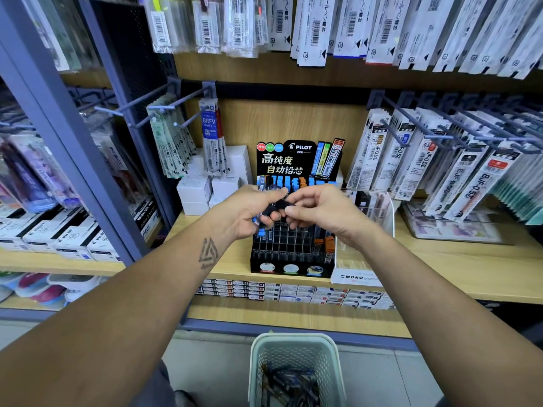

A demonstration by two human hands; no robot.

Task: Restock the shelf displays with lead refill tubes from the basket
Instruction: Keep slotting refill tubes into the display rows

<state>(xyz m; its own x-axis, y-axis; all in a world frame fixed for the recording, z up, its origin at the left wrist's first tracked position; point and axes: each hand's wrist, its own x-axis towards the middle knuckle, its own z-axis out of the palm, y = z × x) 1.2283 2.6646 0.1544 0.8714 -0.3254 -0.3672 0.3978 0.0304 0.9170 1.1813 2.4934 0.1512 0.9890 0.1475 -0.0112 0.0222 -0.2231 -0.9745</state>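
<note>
A black Pilot lead display rack (293, 254) stands on the wooden shelf, with blue-capped tubes in its back rows, orange-capped tubes (324, 243) at the right and many bare slots in front. My left hand (249, 211) grips a bunch of dark lead refill tubes (274, 211) with blue caps, just above the rack. My right hand (323, 210) pinches the end of one of these tubes from the right. A pale green mesh basket (258, 365) sits on the floor below, with several dark tubes in its bottom.
A clear Mono display (360, 277) stands right of the rack. White boxes (202, 189) sit behind at left. Pen refill packs hang on pegs left (170, 142), right (426, 160) and above. Small boxes line the lower shelf (293, 292). A grey upright post (58, 127) stands at left.
</note>
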